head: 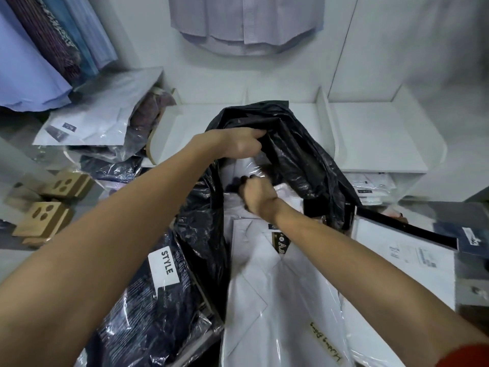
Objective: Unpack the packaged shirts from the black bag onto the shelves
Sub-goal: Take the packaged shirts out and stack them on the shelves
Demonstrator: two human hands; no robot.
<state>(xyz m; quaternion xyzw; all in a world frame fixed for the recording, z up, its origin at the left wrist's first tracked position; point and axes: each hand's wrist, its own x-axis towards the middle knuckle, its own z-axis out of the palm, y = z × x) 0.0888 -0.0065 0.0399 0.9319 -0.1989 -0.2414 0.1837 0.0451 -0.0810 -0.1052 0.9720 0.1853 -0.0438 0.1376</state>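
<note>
The black bag (304, 154) lies crumpled in the middle, its mouth toward me. My left hand (238, 144) grips the bag's upper rim and holds it up. Inside the mouth, my right hand (258, 197) pinches the clear plastic wrap of a packaged white shirt (247, 168). Another packaged white shirt (277, 300) lies half out of the bag below my right forearm. White shelves (375, 133) with upright dividers stand behind the bag.
A dark packaged shirt with a STYLE label (158, 295) lies at lower left. More packaged shirts (95, 123) pile at left, beside brown cardboard boxes (45, 215). A flat white package (407, 258) rests at right. Shirts hang above (246, 22).
</note>
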